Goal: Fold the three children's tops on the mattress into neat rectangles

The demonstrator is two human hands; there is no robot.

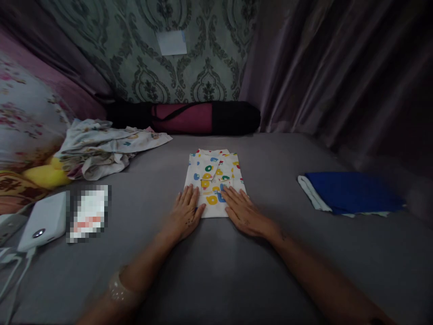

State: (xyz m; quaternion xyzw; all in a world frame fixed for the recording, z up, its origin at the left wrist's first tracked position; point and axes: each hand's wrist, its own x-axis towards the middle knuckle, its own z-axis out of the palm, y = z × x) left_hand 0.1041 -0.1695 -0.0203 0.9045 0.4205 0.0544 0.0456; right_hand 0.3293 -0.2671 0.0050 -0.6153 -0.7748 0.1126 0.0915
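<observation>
A white garment (216, 174) with yellow, blue, green and red prints lies folded into a flat rectangle on the grey bed surface (216, 253). My left hand (186, 210) rests flat at its near left corner, fingers stretched out and pointing away from me. On the near right corner lies my right hand (242, 210), palm down with its fingers extended over the cloth. Both hands touch the garment without gripping it. Parts of its near corners are hidden under the hands. A clear bracelet circles my left wrist.
Folded blue and pale cloths (352, 192) lie to the right. At the left are crumpled printed fabric (111, 144), a yellow plush item (47, 175), a white power bank (45, 221) with cables, and a blurred-out packet (89, 212). A black and maroon bag (182, 118) lies along the wall.
</observation>
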